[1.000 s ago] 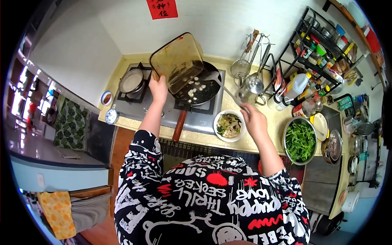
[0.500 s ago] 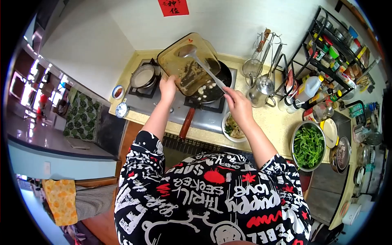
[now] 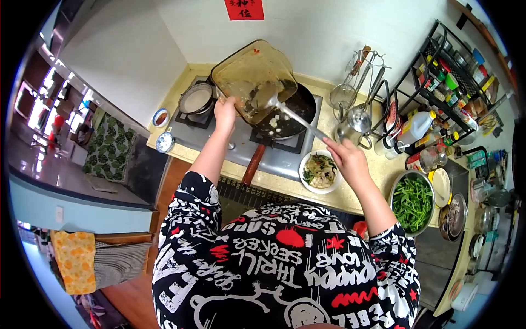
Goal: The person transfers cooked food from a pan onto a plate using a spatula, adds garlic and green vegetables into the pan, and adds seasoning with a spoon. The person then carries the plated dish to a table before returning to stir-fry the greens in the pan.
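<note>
Tilted over the wok (image 3: 304, 107), a squarish amber glass dish (image 3: 246, 63) is gripped at its near left edge by my left hand (image 3: 226, 114). My right hand (image 3: 348, 160) is closed round the handle of a metal ladle (image 3: 298, 118), whose bowl lies against the lower part of the dish. Pale chopped pieces (image 3: 275, 127) rest in the black wok, partly hidden under the dish. The wok's wooden handle (image 3: 255, 165) points toward me. Just left of my right hand stands a white bowl of cooked greens and pale pieces (image 3: 319, 171).
A small pot (image 3: 195, 100) sits on the left burner, with two small dishes beside the stove. On the right are a metal pitcher (image 3: 353, 122), a utensil holder, a bowl of chopped green vegetables (image 3: 413, 204), a pot and a black spice rack (image 3: 438, 82).
My right hand has drawn back to the right and down. The ladle's bowl has moved from the upper part of the dish to its lower part; the dish stays tilted.
</note>
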A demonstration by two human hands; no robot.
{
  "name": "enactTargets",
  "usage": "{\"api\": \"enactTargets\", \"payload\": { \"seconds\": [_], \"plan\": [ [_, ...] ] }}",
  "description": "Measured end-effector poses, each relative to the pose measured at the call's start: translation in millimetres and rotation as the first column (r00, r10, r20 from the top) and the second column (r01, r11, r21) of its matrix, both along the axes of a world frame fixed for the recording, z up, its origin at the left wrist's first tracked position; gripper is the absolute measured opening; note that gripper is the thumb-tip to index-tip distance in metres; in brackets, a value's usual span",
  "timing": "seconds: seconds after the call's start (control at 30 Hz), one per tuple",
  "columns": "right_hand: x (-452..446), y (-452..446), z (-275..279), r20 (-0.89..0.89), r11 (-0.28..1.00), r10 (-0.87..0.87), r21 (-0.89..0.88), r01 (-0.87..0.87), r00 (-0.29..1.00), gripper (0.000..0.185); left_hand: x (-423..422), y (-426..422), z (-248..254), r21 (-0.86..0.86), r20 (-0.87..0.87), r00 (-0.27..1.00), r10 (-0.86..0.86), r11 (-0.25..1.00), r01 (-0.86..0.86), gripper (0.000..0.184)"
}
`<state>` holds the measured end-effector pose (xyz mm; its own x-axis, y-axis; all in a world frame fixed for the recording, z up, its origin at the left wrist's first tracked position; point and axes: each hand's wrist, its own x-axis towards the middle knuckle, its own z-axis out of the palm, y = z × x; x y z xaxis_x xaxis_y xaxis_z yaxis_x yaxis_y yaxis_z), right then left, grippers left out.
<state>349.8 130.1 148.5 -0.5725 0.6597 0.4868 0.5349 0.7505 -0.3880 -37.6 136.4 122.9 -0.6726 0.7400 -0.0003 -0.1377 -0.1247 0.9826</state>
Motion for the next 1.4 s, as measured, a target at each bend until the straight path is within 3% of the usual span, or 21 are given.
{"api": "enactTargets", "payload": {
  "seconds": [0.17, 0.37, 0.43, 0.53, 0.63, 0.77, 0.87, 0.93, 1.07, 1.4],
  "plan": [
    [-38.5, 21.3, -1.2, -0.119, 0.997, 0.04, 0.065, -0.032, 0.992, 0.032, 5.6, -8.0, 13.1, -0.129, -0.008, 1.0, -0.017, 0.992, 0.016, 0.025],
    [-30.4, 22.2, -4.9, -0.066, 0.992, 0.127, 0.031, -0.125, 0.99, 0.028, -3.0, -10.6, 7.2, -0.003, -0.125, 0.991, -0.042, 0.999, 0.042, 0.025],
    [-17.7, 17.8, 3.9, -0.009, 0.989, 0.141, 0.051, -0.14, 0.99, 0.027, -13.8, -4.7, -3.7, 0.007, -0.269, 0.963, -0.005, 1.0, 0.007, 0.03],
    [-8.6, 11.7, 13.6, 0.126, 0.99, 0.09, 0.099, -0.103, 0.988, 0.027, -13.2, -3.7, 0.3, -0.017, -0.472, 0.879, 0.068, 0.996, -0.087, 0.033],
    [-11.5, 11.4, 18.7, 0.066, 0.993, 0.003, 0.118, -0.011, 0.998, 0.023, -2.8, -1.6, 12.9, 0.04, -0.57, 0.808, 0.15, 0.987, -0.155, 0.036],
    [-29.0, 9.7, 3.1, -0.222, 0.989, -0.095, -0.134, 0.066, 0.97, 0.019, -0.5, 7.3, 16.7, 0.026, -0.723, 0.666, 0.182, 0.971, -0.237, 0.042],
    [-34.1, 5.0, -3.8, -0.228, 0.959, -0.185, -0.256, 0.124, 0.956, 0.019, 7.8, 8.4, 42.2, -0.071, -0.845, 0.532, 0.056, 0.974, -0.216, 0.047],
    [-36.0, 2.1, -6.9, -0.247, 0.943, -0.228, -0.298, 0.15, 0.942, 0.019, 10.6, 11.0, 48.7, -0.013, -0.89, 0.449, 0.08, 0.979, -0.202, 0.05],
    [-32.2, -0.4, -15.5, -0.303, 0.959, -0.234, -0.23, 0.167, 0.924, 0.019, 14.1, 15.1, 57.5, 0.016, -0.948, 0.309, 0.07, 0.984, -0.175, 0.054],
    [-16.2, -3.7, -24.9, -0.324, 0.949, -0.241, -0.275, 0.152, 0.915, 0.016, 26.5, 19.2, 83.4, -0.033, -0.965, 0.263, -0.002, 0.993, -0.114, 0.057]
  ]
}}
